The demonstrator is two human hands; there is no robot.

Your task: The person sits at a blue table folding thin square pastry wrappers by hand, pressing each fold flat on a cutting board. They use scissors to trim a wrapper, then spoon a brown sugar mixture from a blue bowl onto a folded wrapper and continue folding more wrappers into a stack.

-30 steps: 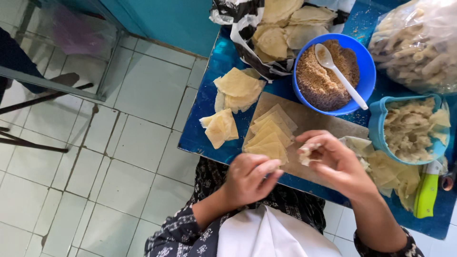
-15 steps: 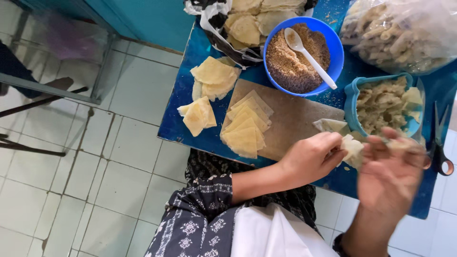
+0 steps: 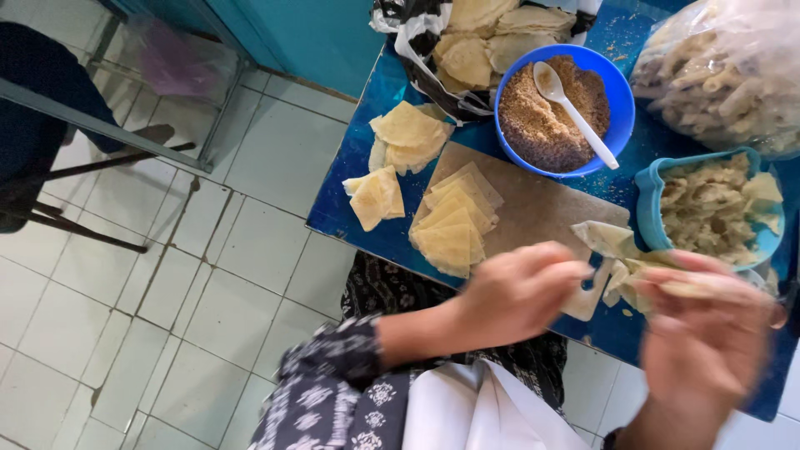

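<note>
**Both hands carried to the right end of the board; a pale wrapper sheet is in the right hand**

Change observed: A second ago both hands worked over the near edge of the wooden board [image 3: 533,212], close to the stack of folded triangles [image 3: 454,221]. Half a second ago they had begun travelling right. Now the left hand [image 3: 517,292] sits at the board's right near corner and the right hand [image 3: 708,333] is beyond it, below the teal tub [image 3: 658,196]. The camera view has also swung, so part of the apparent shift is head motion.

Bearing on the work: In my judgement one piece has left the folding spot and the hands are dealing with a fresh sheet from the loose pile of wrappers [image 3: 612,246] at the board's right end.

State of the fingers: The right hand's fingers are curled narrow around a thin wrapper sheet [image 3: 696,287], pinched at its edge. The left hand's fingers are half closed and extended toward the loose pile; motion blur hides whether they grip anything.

Appearance of the held item: The sheet is pale cream, thin and limp, lying flat across the right fingertips. It is blurred; no filling can be made out on it.

Surroundings: A blue bowl [image 3: 621,108] of brown crumbly filling with a white spoon [image 3: 575,112] stands at the far side of the blue worktop [image 3: 358,221].
</note>
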